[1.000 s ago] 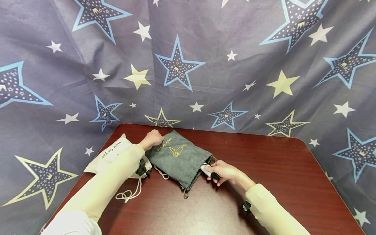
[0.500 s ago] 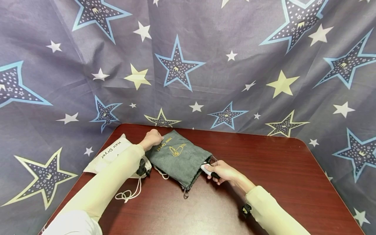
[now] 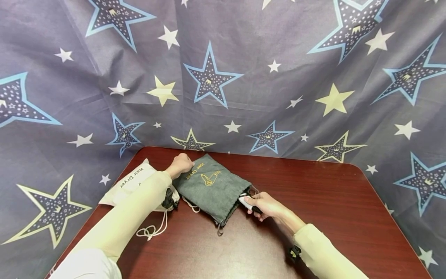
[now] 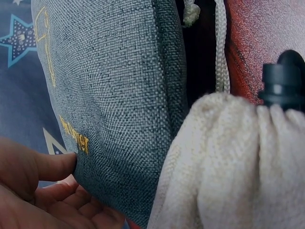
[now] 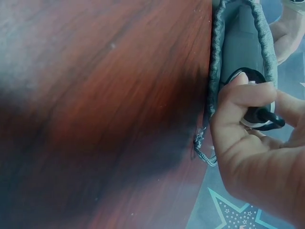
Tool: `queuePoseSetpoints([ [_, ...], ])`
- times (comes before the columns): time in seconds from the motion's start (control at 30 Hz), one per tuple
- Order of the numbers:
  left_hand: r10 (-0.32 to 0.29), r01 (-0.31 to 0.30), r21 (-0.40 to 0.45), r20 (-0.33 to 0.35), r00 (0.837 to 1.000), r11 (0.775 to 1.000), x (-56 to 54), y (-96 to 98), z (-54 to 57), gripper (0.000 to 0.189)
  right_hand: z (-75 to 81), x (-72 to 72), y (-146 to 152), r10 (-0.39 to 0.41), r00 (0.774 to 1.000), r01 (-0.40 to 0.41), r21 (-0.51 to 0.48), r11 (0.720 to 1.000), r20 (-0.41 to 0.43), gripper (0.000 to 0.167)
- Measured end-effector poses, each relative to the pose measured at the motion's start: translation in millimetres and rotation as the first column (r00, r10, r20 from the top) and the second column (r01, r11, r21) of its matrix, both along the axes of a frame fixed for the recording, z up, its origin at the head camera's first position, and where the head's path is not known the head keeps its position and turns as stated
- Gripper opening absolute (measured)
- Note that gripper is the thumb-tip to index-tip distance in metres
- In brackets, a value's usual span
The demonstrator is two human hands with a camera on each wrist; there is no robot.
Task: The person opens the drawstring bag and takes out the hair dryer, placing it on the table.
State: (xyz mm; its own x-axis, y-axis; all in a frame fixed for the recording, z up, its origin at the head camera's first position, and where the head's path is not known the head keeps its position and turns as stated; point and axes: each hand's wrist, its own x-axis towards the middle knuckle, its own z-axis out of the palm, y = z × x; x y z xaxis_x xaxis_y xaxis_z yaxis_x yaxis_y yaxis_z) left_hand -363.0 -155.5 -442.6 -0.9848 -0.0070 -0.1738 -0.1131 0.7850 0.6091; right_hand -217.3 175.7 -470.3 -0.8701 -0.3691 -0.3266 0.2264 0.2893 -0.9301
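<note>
A grey drawstring bag (image 3: 219, 192) printed "Hair Dryer" in yellow lies on the table, its mouth towards the right. My left hand (image 3: 180, 164) pinches its closed far-left corner, thumb on the printed side in the left wrist view. At the mouth my right hand (image 3: 267, 206) grips the pale handle of a hair dryer (image 3: 246, 200), where a black cord comes out. Looking into the bag from the right wrist view, the grey body of the dryer (image 5: 240, 52) sits between the fabric walls. The bag hides most of it.
A cream drawstring bag (image 3: 134, 180), also printed "Hair Dryer", lies at the left under my left forearm, its white cord (image 3: 153, 231) trailing on the table. The dark red table (image 3: 313, 186) meets a star-patterned curtain (image 3: 244, 89) behind.
My right hand has shifted slightly to the right with the dryer's handle, so a little more of it shows at the bag's mouth. My left hand has stayed at the corner.
</note>
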Motion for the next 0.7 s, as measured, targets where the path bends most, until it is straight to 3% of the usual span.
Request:
queuePoseSetpoints([
  [0.23,-0.008,0.008,0.001,-0.003,1.0,1.0,-2.4,0.1,-3.7,0.03,-1.3,3.9,2,0.005,1.0,-0.005,0.005,1.0,-0.017,0.042],
  [0.7,-0.014,0.014,0.008,-0.002,1.0,1.0,-1.2,1.4,-0.2,0.039,-1.2,10.5,7,0.009,0.999,-0.009,0.005,1.0,-0.036,0.039],
])
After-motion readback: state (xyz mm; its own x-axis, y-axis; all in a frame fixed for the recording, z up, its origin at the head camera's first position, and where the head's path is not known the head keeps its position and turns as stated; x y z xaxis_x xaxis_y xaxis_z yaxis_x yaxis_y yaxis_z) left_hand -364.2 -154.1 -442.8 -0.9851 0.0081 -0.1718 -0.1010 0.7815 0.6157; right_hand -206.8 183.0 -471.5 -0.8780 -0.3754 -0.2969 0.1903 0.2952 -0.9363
